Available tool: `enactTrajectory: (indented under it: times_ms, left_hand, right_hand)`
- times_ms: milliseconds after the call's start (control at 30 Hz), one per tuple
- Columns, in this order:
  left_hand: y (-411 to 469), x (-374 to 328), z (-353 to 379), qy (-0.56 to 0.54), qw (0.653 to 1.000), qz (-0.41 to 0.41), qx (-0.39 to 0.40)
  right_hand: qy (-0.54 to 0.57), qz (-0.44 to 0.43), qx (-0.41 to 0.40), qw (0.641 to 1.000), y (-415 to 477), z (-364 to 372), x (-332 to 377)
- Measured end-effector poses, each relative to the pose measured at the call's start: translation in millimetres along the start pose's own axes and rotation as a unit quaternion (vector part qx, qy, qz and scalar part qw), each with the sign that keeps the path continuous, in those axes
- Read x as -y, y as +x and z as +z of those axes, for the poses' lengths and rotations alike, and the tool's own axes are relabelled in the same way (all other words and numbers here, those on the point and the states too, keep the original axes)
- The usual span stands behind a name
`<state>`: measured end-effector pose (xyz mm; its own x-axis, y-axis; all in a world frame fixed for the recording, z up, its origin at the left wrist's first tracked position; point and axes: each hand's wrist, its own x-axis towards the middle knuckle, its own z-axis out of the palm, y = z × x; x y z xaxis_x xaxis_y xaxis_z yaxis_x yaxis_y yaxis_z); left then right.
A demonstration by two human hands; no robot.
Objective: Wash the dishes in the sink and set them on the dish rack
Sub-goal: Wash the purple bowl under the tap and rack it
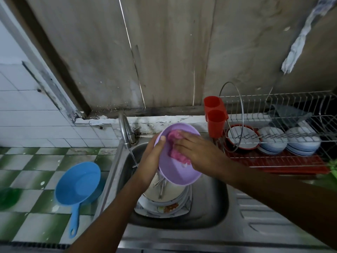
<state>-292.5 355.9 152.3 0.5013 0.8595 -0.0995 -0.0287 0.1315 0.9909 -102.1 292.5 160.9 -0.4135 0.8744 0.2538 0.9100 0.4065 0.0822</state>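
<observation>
- Right, the purple bowl (179, 172) is up over the sink (209, 207), tilted with its open side facing the camera. It is smooth pale lilac plastic, round, with a thin rim.
- Left hand (155, 157) grips the bowl's left edge, thumb hooked over the rim and the other fingers hidden behind.
- Right hand (197, 152) lies inside the bowl, fingers nearly straight, pressing a bunched pink cloth (175, 152) against the inner wall.
- Below the bowl, a stack of dirty plates (164, 203) sits in the basin with cutlery (161, 185) lying on top and food scraps at the front edge.
- Water is running in a thin stream from the tap (124, 128) just left of the left hand.
- Over on the right, the wire dish rack (273, 157) holds a red-rimmed plate (242, 137) and 2 stacks of pale bowls (288, 141), with a red cutlery holder (215, 115) at its left end.
- Far left, a blue dipper (78, 183) rests on green-and-white checked tiles.
</observation>
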Motion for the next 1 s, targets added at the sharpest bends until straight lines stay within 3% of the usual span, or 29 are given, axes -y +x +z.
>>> enactTrajectory:
  times_ms: [100,167,233,267,333,400,467,500,567,667,733,800,867,933,1000]
  left_hand:
    - [-1.3,-10.8,-3.7,-0.028,0.999,0.027,-0.016]
    - [-2.1,-15.9,0.0,-0.046,0.997,0.045,-0.051]
    - [-0.6,-17.3,5.7,-0.034,0.995,0.053,-0.083]
    - [0.7,-16.2,6.9,-0.021,0.994,0.055,-0.095]
    - [0.9,-13.5,4.3,-0.006,0.994,0.054,-0.100]
    - [0.0,-12.3,-1.2,-0.009,0.995,0.051,-0.085]
    - [-0.4,-13.6,-3.8,-0.020,0.996,0.059,-0.068]
    - [1.2,-15.9,-0.6,-0.026,0.996,0.061,-0.062]
    - [2.1,-19.7,7.3,-0.025,0.995,0.062,-0.074]
    - [2.5,-22.1,15.4,-0.003,0.994,0.058,-0.092]
    - [3.7,-21.0,14.4,0.002,0.994,0.060,-0.094]
    - [4.9,-22.3,9.6,-0.012,0.993,0.063,-0.095]
    - [7.2,-27.2,14.1,-0.025,0.993,0.070,-0.097]
    - [9.1,-33.1,25.4,-0.020,0.990,0.080,-0.114]
    - [10.6,-34.3,37.4,-0.004,0.987,0.091,-0.133]
  right_hand:
    - [-0.041,0.037,0.013,0.998,-10.2,-1.5,-2.8]
    - [0.078,0.142,0.004,0.987,-12.5,-2.2,23.6]
    - [0.267,0.255,-0.001,0.929,-8.2,-1.9,58.3]
    - [0.328,0.283,0.017,0.901,-6.1,-1.3,71.7]
    - [0.365,0.255,0.028,0.895,-6.7,1.4,76.8]
    - [0.281,0.186,0.025,0.941,-13.0,-0.7,55.9]
    - [0.122,0.128,0.034,0.984,-19.4,6.2,28.3]
    - [0.093,0.129,0.025,0.987,-23.0,7.4,20.7]
    - [0.164,0.190,-0.003,0.968,-19.5,2.7,35.0]
    - [0.350,0.278,-0.016,0.895,-8.8,1.3,72.8]
    - [0.346,0.239,-0.003,0.907,-10.9,-3.9,65.6]
    - [0.213,0.195,-0.005,0.958,-15.0,0.1,38.7]
    - [0.148,0.203,-0.031,0.968,-19.5,5.4,23.9]
    - [0.231,0.282,-0.057,0.930,-8.8,-1.5,43.8]
    - [0.414,0.380,-0.049,0.826,9.5,-9.1,67.3]
